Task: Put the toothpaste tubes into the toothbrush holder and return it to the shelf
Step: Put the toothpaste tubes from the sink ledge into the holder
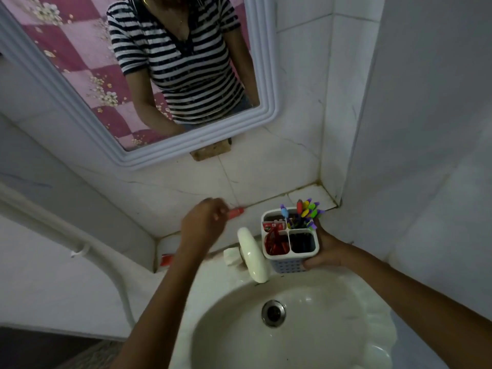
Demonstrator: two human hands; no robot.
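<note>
My right hand grips the white toothbrush holder from its right side, above the back rim of the sink. The holder has several compartments: colourful toothbrushes stand in the far right one, and a red toothpaste tube sits in the near left one. My left hand is closed on another red toothpaste tube, whose end sticks out to the right, above the tiled shelf, left of the holder.
A white tap stands at the back of the sink, just left of the holder. A red object lies on the ledge at the left. A white-framed mirror hangs above. A tiled wall closes the right side.
</note>
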